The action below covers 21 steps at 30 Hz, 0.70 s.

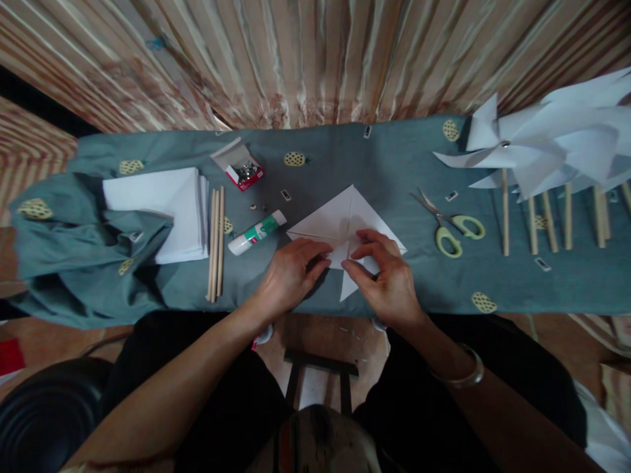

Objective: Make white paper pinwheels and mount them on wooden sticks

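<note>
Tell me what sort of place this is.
Likely a craft corner in a home: paper pinwheels and a glue stick lie on a patterned cloth, with what looks like a striped curtain behind.

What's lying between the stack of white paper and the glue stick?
In the head view, wooden sticks lie side by side between the paper stack and the glue stick.

The paper (323,218) I handle is white; the table (513,276) beneath wears grey-green cloth (394,157) printed with yellow, dark-spotted pineapples (294,159). Toward its left edge: white sheets (152,187), tan sticks (217,243), a white-and-green glue stick (259,231). Toward its right edge: yellow-green scissor handles (457,222), white pinwheels (586,141). Beyond its far edge: a striped, brownish curtain (315,59).
</note>
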Tool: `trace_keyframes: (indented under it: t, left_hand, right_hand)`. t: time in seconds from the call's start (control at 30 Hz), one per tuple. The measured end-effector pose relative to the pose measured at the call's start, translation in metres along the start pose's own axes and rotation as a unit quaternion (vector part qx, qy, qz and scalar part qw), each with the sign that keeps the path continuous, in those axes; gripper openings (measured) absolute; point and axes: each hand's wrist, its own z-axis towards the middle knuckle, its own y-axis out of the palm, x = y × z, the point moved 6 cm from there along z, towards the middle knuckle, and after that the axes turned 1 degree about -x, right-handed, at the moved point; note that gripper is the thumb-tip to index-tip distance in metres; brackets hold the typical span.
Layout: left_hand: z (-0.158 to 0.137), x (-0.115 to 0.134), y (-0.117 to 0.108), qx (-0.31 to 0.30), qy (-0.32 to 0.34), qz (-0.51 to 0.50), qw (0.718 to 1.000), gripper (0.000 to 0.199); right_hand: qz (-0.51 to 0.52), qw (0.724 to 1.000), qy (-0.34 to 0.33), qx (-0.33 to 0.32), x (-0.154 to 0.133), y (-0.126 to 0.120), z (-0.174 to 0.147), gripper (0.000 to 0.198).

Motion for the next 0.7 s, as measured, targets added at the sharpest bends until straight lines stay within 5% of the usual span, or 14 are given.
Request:
trace_keyframes:
  t: [0.3,0.7]
  left_hand:
    - [0.003,0.003,-0.002,0.002,0.025,0.016,1.000,0.014]
    - [0.007,0.004,-0.002,-0.014,0.028,0.011,0.999,0.014]
  right_hand:
    - [-0.065,0.992,-0.105,0.009,-0.011,0.002,-0.007,0.018]
    - [-0.099,0.986,-0.131,0.009,-0.014,0.004,-0.010,0.023]
